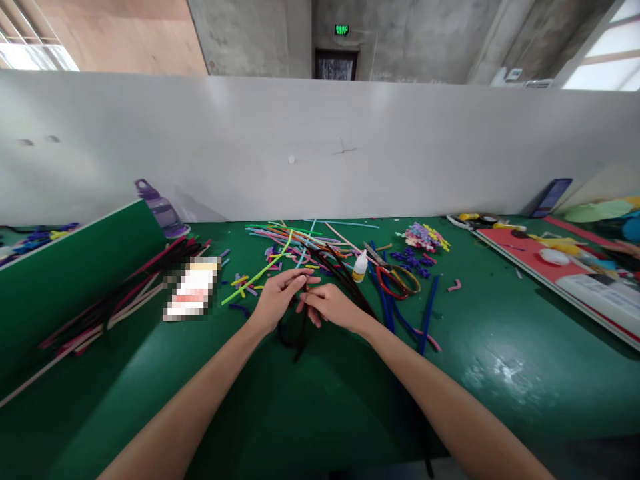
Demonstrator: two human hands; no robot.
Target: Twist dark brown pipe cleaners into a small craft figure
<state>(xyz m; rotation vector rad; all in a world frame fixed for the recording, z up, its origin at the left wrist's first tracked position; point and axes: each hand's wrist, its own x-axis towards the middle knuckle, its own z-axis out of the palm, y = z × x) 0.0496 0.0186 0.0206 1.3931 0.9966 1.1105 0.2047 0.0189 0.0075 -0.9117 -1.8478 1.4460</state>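
As the two hands meet over the middle of the green table (500, 373), I read the left hand (278, 299) and right hand (332, 308) as both pinched tight on a black pipe cleaner (295, 337), whose bend droops toward 6 o'clock just below them. At 12 o'clock from the hands lies a heap of coloured pipe cleaners (293, 241). At 2 o'clock are a small glue bottle (360, 267) and red-handled scissors (395, 283). A purple bottle (161, 208) stands well off at 10 o'clock.

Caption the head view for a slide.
Left hand and right hand pinch a black pipe cleaner over a littered green table.
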